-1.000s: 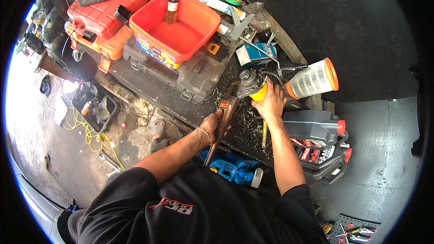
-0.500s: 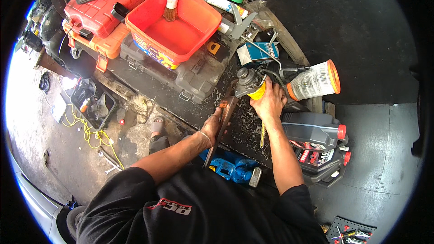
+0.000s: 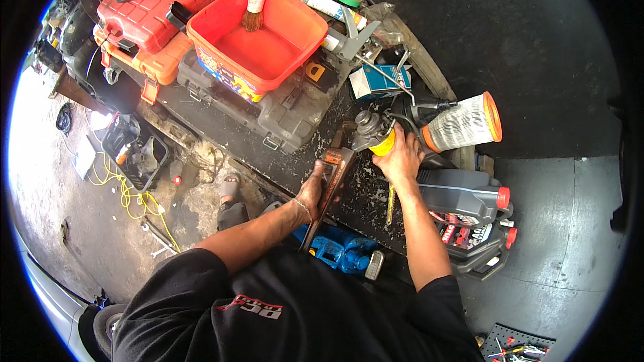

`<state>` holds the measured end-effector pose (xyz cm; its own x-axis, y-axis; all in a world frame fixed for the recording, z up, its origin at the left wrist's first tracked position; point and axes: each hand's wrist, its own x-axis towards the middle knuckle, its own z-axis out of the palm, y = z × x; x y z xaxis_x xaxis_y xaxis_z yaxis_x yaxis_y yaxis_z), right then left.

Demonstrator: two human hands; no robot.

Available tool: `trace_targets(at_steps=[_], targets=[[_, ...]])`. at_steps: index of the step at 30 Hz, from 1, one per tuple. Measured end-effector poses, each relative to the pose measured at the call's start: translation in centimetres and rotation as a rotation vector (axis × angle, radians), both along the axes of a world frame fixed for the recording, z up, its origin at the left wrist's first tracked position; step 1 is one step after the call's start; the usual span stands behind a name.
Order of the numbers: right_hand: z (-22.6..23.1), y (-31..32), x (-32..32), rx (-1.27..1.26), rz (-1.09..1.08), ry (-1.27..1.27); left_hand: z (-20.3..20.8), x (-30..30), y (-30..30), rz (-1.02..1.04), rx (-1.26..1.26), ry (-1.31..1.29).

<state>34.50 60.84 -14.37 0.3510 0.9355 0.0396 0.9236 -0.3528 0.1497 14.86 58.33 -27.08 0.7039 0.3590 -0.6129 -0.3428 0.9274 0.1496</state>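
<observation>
My left hand (image 3: 310,193) is wrapped around the handle of a worn orange-red pipe wrench (image 3: 333,168), its thumb pointing up along the side. The jaw end of the wrench lies near a grey metal head on a yellow canister (image 3: 383,144). Whether jaw and metal head touch, I cannot tell. My right hand (image 3: 401,156) grips the canister from its right side, with the fingers partly hidden behind it. Below that hand, a yellow measuring strip or rule (image 3: 390,204) lies on the dark, scuffed bench top (image 3: 362,191).
A red tub (image 3: 282,60) holding a brush (image 3: 254,13) stands on a grey tool case (image 3: 228,104). At right lie a pleated air filter (image 3: 463,122) and dark oil jugs (image 3: 459,196). A blue jug (image 3: 345,255) is below the bench edge, by my body.
The pipe wrench has turned in my left hand, so more of its broad side and jaw shows. My right hand keeps hold of the yellow canister, almost unmoved.
</observation>
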Motion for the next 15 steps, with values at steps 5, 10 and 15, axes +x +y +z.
trace_targets(at_steps=[5,10,15], targets=[[-0.9,-0.2,0.1,0.056,-0.029,0.075,0.9,0.0,-0.4,0.011,0.089,0.115],[-1.0,-0.2,-0.4,0.057,-0.060,0.076,1.0,-0.1,0.1,-0.066,0.022,0.126],[-1.0,0.2,-1.1,0.026,-0.088,0.117,1.5,-0.7,0.7,-0.165,0.085,0.202]])
